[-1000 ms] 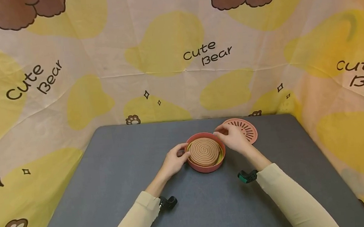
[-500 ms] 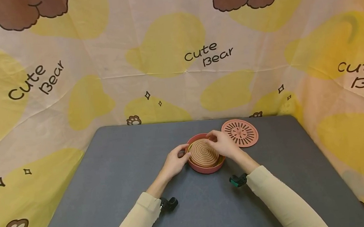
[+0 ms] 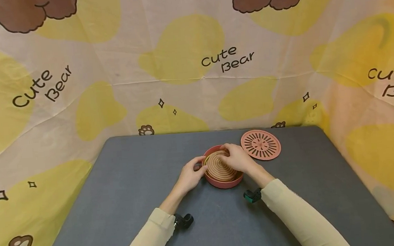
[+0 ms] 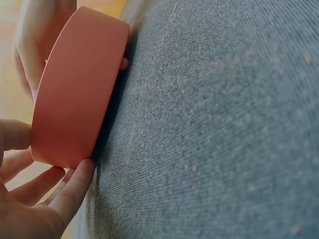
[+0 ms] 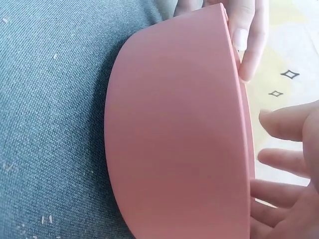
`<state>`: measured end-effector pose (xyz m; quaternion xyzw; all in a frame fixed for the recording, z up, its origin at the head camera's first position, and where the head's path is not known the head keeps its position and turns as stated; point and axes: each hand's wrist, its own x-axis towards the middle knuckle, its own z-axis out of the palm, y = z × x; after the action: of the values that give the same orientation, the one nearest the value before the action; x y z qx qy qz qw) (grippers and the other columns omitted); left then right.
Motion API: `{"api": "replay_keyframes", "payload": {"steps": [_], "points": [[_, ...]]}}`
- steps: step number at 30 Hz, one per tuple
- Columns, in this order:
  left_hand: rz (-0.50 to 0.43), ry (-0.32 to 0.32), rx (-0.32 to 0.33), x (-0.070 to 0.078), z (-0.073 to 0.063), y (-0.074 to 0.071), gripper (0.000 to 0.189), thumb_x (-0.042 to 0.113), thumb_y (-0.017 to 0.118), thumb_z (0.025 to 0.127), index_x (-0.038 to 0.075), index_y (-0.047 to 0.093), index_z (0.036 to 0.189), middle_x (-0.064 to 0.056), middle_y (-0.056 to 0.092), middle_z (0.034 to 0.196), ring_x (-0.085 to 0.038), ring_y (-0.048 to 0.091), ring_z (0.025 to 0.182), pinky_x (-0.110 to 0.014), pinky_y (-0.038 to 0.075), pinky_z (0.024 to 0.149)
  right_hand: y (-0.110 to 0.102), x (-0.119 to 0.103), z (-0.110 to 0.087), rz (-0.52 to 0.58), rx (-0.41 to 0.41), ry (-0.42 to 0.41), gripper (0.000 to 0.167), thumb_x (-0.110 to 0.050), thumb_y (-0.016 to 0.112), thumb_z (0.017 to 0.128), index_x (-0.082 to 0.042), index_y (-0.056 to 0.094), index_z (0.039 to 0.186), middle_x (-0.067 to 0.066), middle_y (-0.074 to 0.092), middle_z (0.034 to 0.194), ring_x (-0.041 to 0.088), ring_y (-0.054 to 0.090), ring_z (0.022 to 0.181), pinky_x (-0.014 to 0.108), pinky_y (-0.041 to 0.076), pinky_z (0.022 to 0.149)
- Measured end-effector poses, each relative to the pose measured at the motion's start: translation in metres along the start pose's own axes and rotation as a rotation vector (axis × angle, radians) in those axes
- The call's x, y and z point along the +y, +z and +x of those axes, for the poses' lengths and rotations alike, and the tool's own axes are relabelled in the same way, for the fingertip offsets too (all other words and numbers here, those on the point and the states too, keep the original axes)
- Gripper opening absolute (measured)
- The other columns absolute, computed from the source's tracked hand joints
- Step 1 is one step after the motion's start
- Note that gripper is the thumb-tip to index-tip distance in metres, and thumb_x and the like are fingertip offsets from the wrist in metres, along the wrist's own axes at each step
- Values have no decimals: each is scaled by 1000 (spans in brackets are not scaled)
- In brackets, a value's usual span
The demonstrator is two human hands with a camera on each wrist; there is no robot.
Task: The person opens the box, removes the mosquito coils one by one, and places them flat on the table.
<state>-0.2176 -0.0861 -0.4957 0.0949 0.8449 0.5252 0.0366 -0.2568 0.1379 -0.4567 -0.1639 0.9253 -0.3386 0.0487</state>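
Observation:
A round red mosquito coil box (image 3: 224,184) stands on the table without its lid. Inside it lies a stack of tan mosquito coils (image 3: 218,170), with a bit of yellow-green edge showing beneath. My left hand (image 3: 189,174) holds the box at its left side; in the left wrist view its fingers touch the box's wall (image 4: 79,89) and reach down to the base. Over the right part of the coils is my right hand (image 3: 239,159). In the right wrist view its thumb and fingers are spread apart, some reaching past the rim; whether they touch the coils is hidden.
A slotted pink lid (image 3: 261,145) lies flat behind and right of the box, close to my right hand. The grey-blue table (image 3: 144,158) ends at a fabric backdrop (image 3: 164,63) printed with bears. Both wrists wear small dark cameras.
My right hand has moved left from the box's right rim to over the coils, uncovering the lid. My left hand stays at the box's left side.

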Motion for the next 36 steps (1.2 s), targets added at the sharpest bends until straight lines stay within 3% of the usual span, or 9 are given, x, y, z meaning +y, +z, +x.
{"api": "replay_keyframes", "payload": {"steps": [13, 25, 36], "points": [[-4, 0, -1, -1, 1, 0, 41, 23, 66, 101, 12, 61, 141, -12, 65, 130, -23, 67, 110, -37, 57, 79, 2, 2, 4, 0, -38, -43, 42, -24, 71, 97, 0, 64, 130, 16, 67, 124, 32, 62, 116, 51, 50, 97], [-17, 6, -8, -2, 1, 1, 41, 23, 66, 101, 12, 61, 140, -15, 64, 129, -24, 67, 111, -36, 58, 79, 9, 7, 1, -32, -18, -87, 37, -22, 78, 91, -3, 71, 122, 12, 68, 118, 29, 63, 112, 47, 50, 95], [-13, 7, 2, -2, 2, 1, 41, 24, 67, 101, 12, 62, 140, -13, 64, 131, -24, 67, 112, -35, 58, 79, -1, 15, 3, 141, -37, -74, 35, -22, 80, 90, -10, 73, 122, 9, 62, 117, 28, 59, 110, 49, 50, 94]]}}
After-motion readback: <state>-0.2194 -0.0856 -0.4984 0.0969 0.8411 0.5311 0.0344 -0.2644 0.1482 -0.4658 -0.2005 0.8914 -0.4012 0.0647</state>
